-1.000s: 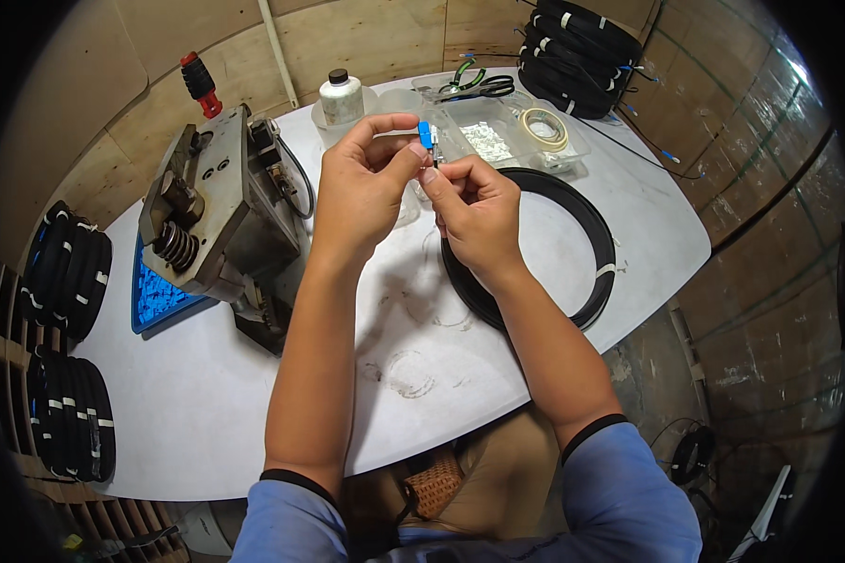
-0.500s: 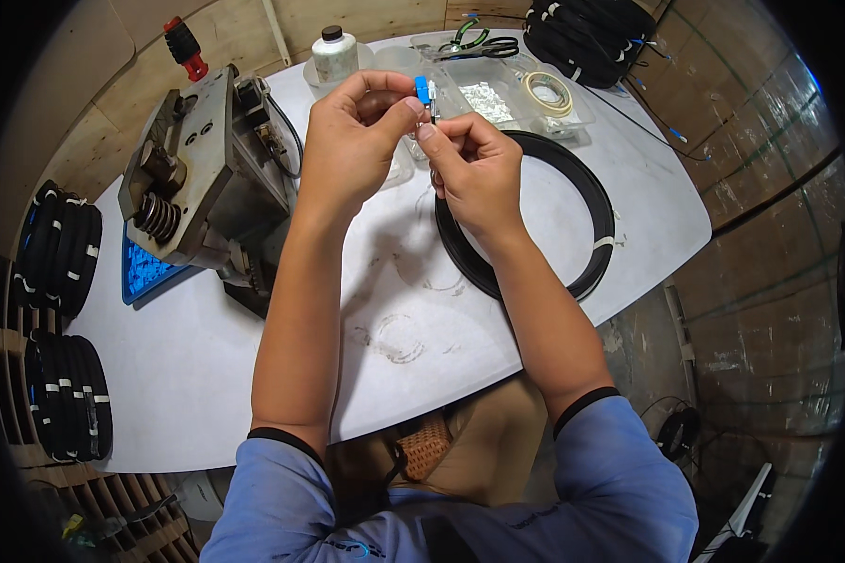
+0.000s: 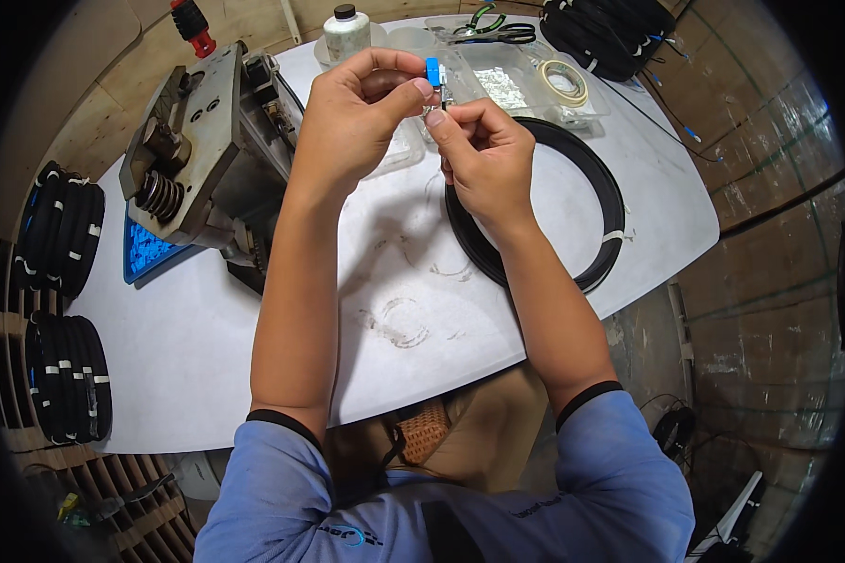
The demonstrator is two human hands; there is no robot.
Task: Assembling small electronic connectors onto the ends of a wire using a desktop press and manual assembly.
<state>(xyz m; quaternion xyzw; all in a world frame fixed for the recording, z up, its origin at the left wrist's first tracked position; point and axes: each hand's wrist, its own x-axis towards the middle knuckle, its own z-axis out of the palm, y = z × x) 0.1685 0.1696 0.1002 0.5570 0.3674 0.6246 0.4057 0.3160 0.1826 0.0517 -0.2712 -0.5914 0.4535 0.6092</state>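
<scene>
My left hand (image 3: 361, 108) pinches a small blue connector housing (image 3: 433, 71) between thumb and fingertips, above the far part of the table. A small white piece (image 3: 442, 74) shows at the connector's right side. Just below it, my right hand (image 3: 488, 150) closes thumb and forefinger on the end of a thin black cable (image 3: 444, 106). Whether the cable end sits inside the blue housing is too small to tell. Partly under my right hand and forearm lies a coil of black cable (image 3: 613, 202), tied with a white band.
A metal press (image 3: 218, 141) stands on the white table (image 3: 197, 375) at left, over a blue tray (image 3: 141, 279) of blue parts. Behind my hands are a white bottle (image 3: 347, 36), a clear bin (image 3: 526, 108) with white pieces, a tape roll (image 3: 563, 84) and scissors (image 3: 502, 36).
The whole view has shifted slightly, and both hands appear a little higher and further right. Their pinch on the blue connector and the cable looks the same.
</scene>
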